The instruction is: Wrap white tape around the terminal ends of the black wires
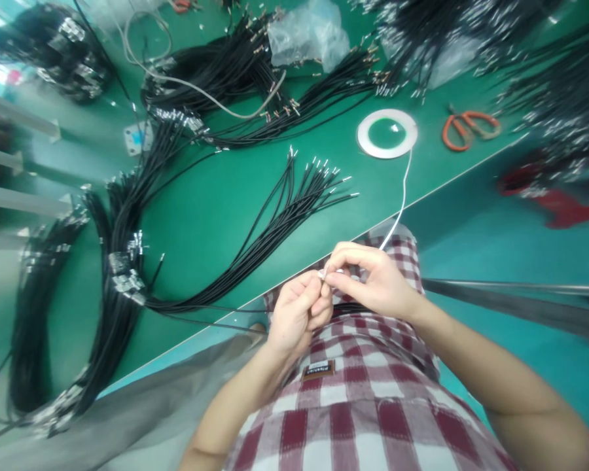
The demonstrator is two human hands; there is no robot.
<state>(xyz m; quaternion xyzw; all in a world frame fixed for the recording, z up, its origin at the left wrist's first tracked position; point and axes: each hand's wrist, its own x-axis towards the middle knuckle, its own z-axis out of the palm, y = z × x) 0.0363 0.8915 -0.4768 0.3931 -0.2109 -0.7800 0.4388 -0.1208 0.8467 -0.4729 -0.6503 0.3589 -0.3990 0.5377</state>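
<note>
Above my lap, my left hand [302, 304] and my right hand [368, 278] meet fingertip to fingertip. Both pinch around a small white piece [322, 275]; its exact form is mostly hidden by fingers. A thin white strip [397, 212] runs from a flat white roll [362, 136] on the table down to my right hand, passing behind it. Black cables [348, 309] show in my lap below the right hand. Two thin cables from the table lead toward my left hand, but where they end is hidden.
A fanned bundle of black cables with bare tips [269, 229] lies on the green table [201, 203]. Coiled cable bundles [122, 248] lie left, more at the back with plastic bags [311, 36]. Orange-handled cutters [466, 127] lie near the edge. A metal bar [520, 294] is at right.
</note>
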